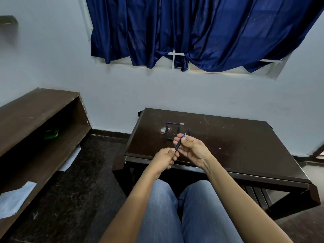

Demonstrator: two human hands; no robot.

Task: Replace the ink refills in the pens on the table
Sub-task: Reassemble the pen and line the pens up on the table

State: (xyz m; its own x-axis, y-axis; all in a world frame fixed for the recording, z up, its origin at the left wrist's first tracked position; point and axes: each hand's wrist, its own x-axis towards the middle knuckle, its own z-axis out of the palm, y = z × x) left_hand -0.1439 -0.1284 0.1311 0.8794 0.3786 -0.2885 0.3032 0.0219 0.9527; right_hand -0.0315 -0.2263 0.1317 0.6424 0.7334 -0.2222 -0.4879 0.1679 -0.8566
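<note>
A: How is the table [242, 141] looking?
B: Dark wood, shining faintly, showing scratches and scuffs.
A: And the pen barrel [178, 146]?
B: Looking like matt black plastic; the curtain [192, 28] is showing sheeny blue cloth

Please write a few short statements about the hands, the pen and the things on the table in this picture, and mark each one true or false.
1. The left hand and the right hand both hold the black pen. True.
2. The pen's blue tip points back toward the person. False: it points up and away from the person.
3. A blue refill lies on the table, beyond the hands. True.
4. The curtain is red. False: it is dark blue.
</note>
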